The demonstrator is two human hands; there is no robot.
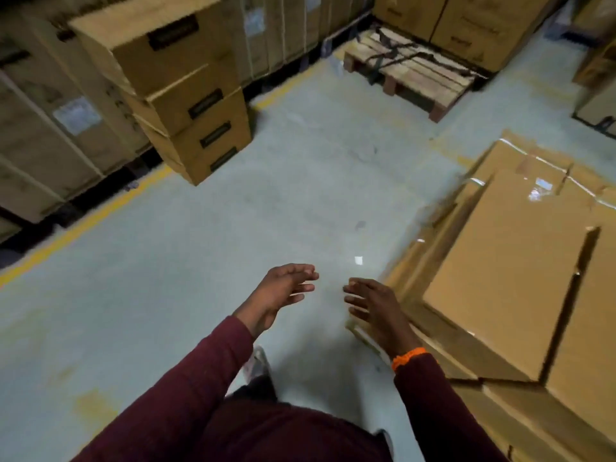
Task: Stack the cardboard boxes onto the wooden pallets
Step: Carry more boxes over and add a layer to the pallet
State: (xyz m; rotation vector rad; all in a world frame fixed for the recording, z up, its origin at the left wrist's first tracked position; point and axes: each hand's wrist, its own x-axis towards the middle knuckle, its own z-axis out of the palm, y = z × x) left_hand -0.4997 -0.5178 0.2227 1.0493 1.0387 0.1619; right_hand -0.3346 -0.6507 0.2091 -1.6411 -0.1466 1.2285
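Note:
My left hand (281, 293) and my right hand (375, 306) hover empty over the grey floor, fingers loosely spread, palms turned toward each other. A stack of several cardboard boxes (173, 91) with dark handle slots stands on the floor at upper left, well ahead of my hands. A wooden pallet (410, 73) with black straps lying across it sits at the far right, with two cardboard boxes (466, 25) on its far part. Large flat cardboard boxes (513, 261) lie low at my right, just beside my right hand.
Tall strapped cartons (50, 128) line the left wall behind a yellow floor line (100, 215). More cartons (596, 78) stand at the right edge. Grey floor (300, 178) stretches between the box stack and the pallet. My shoe (256, 361) shows below my hands.

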